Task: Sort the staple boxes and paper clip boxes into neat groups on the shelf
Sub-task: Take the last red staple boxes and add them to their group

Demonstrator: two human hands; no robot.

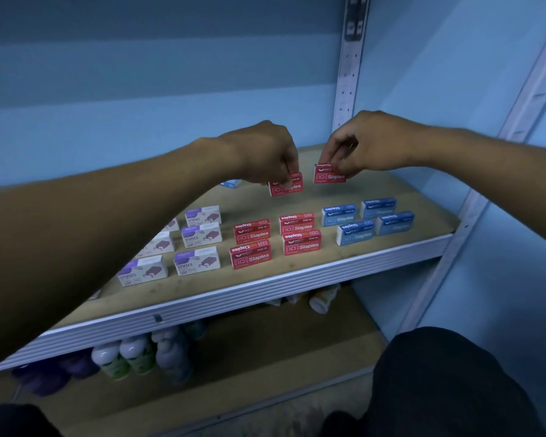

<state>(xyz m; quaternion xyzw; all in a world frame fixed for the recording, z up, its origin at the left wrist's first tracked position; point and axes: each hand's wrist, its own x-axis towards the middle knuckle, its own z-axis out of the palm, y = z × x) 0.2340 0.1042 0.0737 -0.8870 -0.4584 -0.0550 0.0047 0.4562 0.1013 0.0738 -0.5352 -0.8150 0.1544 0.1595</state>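
On the wooden shelf (297,272), going from the left, white-and-purple staple boxes (197,262) stand in rows, partly hidden behind the left forearm. Beside them sit four red staple boxes (250,257) in a two-by-two block, then four blue staple boxes (355,232) grouped near the right end. Behind the red block, the left hand (265,152) pinches a red staple box (286,184) from above by its top edge. Just to its right, the right hand (369,143) pinches another red box (329,174) the same way. Whether either held box touches the shelf cannot be told. One small blue box (230,183) peeks out behind the left wrist. Below, bottles (136,354) stand on the lower shelf (265,357).
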